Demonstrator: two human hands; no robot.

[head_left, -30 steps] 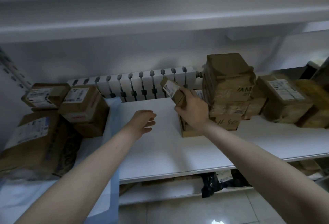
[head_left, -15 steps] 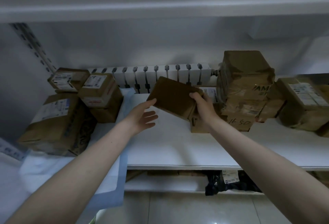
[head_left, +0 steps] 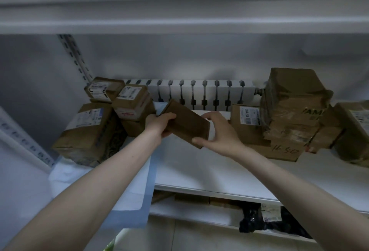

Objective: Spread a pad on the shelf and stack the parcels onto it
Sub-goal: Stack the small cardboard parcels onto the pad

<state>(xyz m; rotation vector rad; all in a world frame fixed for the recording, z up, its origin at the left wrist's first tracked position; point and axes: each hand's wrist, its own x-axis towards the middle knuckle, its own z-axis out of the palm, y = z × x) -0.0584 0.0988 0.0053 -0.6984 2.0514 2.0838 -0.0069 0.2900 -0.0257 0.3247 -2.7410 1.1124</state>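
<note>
A flat brown parcel [head_left: 187, 124] hangs tilted above the white shelf [head_left: 199, 171], held between both hands. My left hand [head_left: 158, 125] grips its left end with the thumb on top. My right hand [head_left: 218, 133] pinches its right end between thumb and fingers. A white pad with a blue border [head_left: 137, 190] covers the left part of the shelf and droops over its front edge. Several labelled parcels [head_left: 131, 103] are stacked on the pad at the left, the largest [head_left: 87, 131] in front.
A pile of taped brown parcels [head_left: 293, 111] stands on the bare shelf at the right, with a labelled box [head_left: 247, 123] beside it. A white radiator [head_left: 199, 95] runs behind. An upper shelf [head_left: 179, 17] hangs overhead. Dark bags [head_left: 267, 222] lie on the lower shelf.
The parcel has travelled left from the right pile toward the pad. My left hand, empty before, now grips its left end. The view has shifted left.
</note>
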